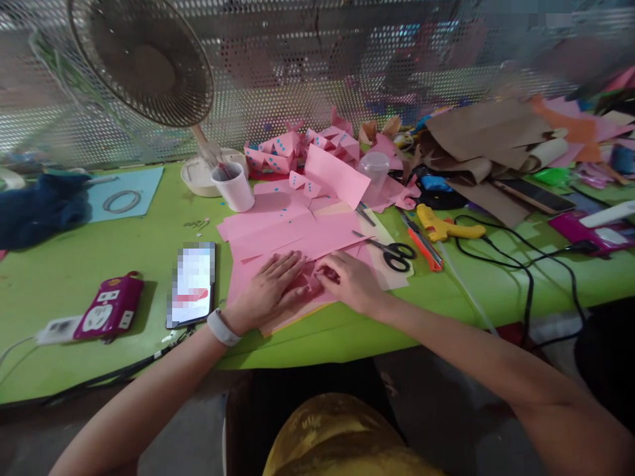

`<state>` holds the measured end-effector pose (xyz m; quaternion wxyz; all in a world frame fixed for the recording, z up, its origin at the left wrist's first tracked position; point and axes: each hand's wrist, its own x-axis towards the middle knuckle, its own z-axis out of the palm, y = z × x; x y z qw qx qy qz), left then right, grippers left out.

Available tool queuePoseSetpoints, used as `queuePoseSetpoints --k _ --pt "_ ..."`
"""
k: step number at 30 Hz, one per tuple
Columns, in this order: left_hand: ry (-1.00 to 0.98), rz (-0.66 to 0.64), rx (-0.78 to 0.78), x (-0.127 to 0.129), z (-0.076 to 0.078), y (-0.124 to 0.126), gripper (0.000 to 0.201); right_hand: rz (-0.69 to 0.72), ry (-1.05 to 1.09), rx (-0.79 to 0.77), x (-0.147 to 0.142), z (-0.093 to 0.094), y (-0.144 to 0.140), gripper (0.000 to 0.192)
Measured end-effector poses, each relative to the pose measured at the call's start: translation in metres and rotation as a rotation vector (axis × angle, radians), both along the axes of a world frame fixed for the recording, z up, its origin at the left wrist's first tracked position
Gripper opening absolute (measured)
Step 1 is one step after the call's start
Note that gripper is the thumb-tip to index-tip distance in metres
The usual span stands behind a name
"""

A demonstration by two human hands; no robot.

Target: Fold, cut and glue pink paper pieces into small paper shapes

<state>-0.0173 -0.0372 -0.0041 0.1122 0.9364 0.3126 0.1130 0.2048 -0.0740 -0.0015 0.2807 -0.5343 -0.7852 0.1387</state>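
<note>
My left hand (270, 287) lies flat on pink paper near the table's front edge, fingers stretched out and holding nothing. Close to its fingertips, my right hand (350, 281) is closed in a pinch at a small pink paper piece (311, 272), whose shape is partly covered by the fingers. Beneath and behind both hands, large pink paper sheets (278, 233) overlap. Black-handled scissors (397, 254) rest on a cream sheet (384, 274) to the right of my right hand. Beyond them lies an orange utility knife (425, 246).
Folded pink paper pieces with blue dots (280, 151) pile up at the back. A yellow glue gun (444, 225) with a black cable sits right. Left stand a phone (192, 284), a purple power strip (112, 305), a white cup (235, 188) and a fan (149, 69). Brown paper (481, 135) heaps back right.
</note>
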Motion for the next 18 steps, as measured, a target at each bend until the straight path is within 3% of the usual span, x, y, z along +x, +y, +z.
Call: queuePoseSetpoints --k 4,8,11,14,18 --pt "0.004 -0.005 -0.038 0.001 0.006 -0.002 0.078 0.062 -0.025 0.082 -0.001 -0.004 -0.001 0.015" --pt "0.002 0.048 -0.030 0.003 0.004 -0.002 0.067 0.110 0.041 0.076 0.002 0.003 0.000 0.016" --pt "-0.005 0.050 -0.007 0.004 0.002 -0.002 0.060 0.164 0.106 -0.067 0.008 0.012 0.002 0.017" --pt "-0.014 0.046 -0.002 0.004 0.000 -0.002 0.059 0.152 0.169 -0.249 0.012 0.015 0.006 0.005" --pt "-0.018 0.039 0.002 0.003 -0.002 0.000 0.059 0.009 0.117 -0.325 0.009 0.012 0.011 0.022"
